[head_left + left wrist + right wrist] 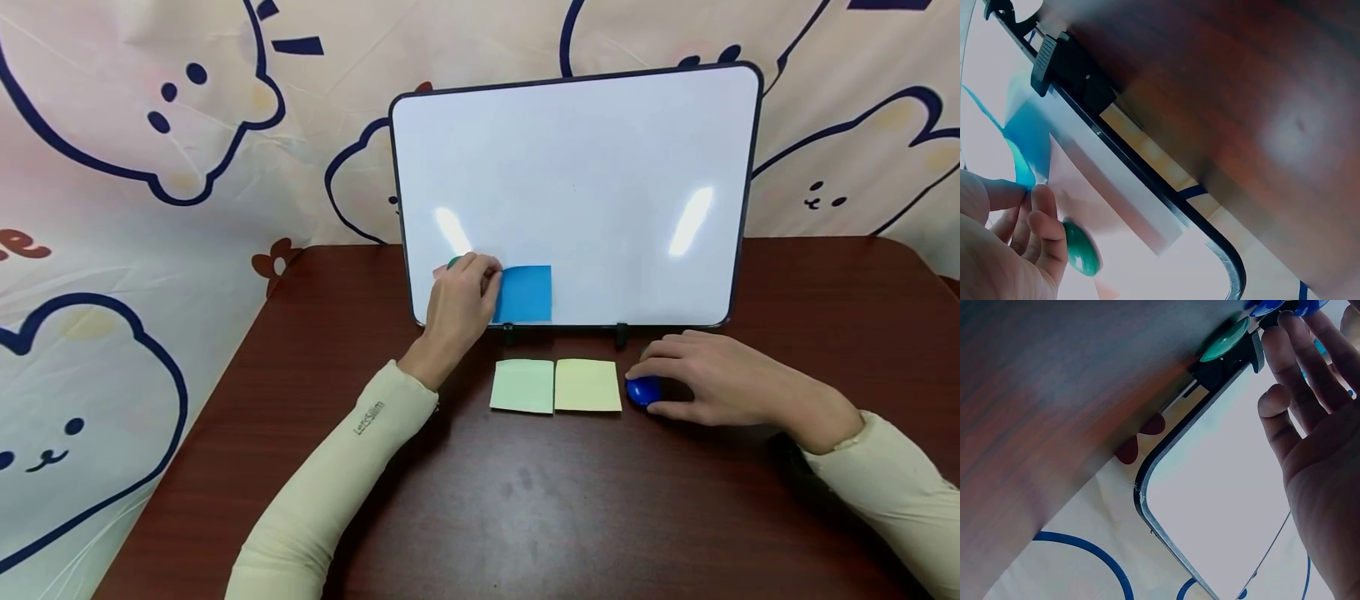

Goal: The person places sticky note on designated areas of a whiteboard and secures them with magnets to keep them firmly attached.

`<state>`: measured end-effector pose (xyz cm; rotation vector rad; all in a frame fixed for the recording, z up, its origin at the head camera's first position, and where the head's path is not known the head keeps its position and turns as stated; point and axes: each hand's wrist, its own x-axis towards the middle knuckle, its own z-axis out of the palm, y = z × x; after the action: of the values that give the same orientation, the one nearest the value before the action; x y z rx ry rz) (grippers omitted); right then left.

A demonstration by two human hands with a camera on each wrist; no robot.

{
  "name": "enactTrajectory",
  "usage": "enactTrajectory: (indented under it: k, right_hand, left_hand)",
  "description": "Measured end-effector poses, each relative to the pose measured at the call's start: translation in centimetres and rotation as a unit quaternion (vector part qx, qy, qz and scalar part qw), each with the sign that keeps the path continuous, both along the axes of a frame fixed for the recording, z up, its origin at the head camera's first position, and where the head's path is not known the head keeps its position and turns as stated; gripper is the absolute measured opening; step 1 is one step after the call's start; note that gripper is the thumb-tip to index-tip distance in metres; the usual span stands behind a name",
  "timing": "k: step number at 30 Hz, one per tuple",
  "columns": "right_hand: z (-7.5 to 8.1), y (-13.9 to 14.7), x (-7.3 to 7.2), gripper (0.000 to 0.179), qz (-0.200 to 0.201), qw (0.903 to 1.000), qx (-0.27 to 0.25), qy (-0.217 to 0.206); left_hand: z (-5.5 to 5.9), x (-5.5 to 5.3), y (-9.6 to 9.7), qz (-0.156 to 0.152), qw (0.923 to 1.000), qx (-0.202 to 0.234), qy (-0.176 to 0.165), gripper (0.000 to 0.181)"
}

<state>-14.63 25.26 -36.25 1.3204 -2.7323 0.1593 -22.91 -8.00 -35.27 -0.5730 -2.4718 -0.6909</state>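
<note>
On the whiteboard [577, 192], a blue sticky note [525, 293] sits at the lower left. My left hand [459, 300] pinches its left edge between thumb and finger. Beside that hand's curled fingers, a green oval magnet [1081, 248] lies against a pink sticky note [1079, 181], mostly hidden by the hand in the head view. My right hand [720, 379] rests low over the table, its thumb and fingers round a blue oval magnet [643, 391]. Another green magnet [1225, 340] is near its fingers in the right wrist view.
A pale green note [522, 386] and a pale yellow note [587, 385] lie side by side on the brown table [517, 508]. Black clip feet [621, 336] hold up the board. Behind hangs a cloth [112, 217] printed with cartoon animals.
</note>
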Motion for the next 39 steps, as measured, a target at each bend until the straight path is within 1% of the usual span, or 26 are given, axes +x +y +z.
enactTrajectory:
  k: [6,18,27,33,39]
  right_hand:
    - [-0.15,-0.07,-0.13,0.04,0.0,1.0,0.004,0.002]
    - [-0.06,-0.19,0.0,0.039,-0.008,0.9999,0.006,-0.012]
    - [0.1,-0.14,-0.06,0.04,-0.012,0.9998,0.012,-0.013]
    - [0.06,-0.07,-0.07,0.04,-0.008,0.9999,0.008,-0.01]
    - [0.11,-0.07,0.06,0.039,-0.004,1.0,0.002,-0.002]
  left_hand:
    - [-0.12,-0.29,-0.01,0.012,0.9999,-0.001,0.009,0.013]
    - [-0.24,-0.26,0.21,0.02,0.9998,0.001,0.01,0.015]
    - [-0.09,-0.65,0.35,0.023,0.9996,-0.005,0.016,0.016]
    - [-0.01,-0.62,0.42,0.032,0.9992,-0.012,0.019,0.017]
    - [0.11,-0.61,0.39,0.034,0.9993,-0.005,0.015,0.016]
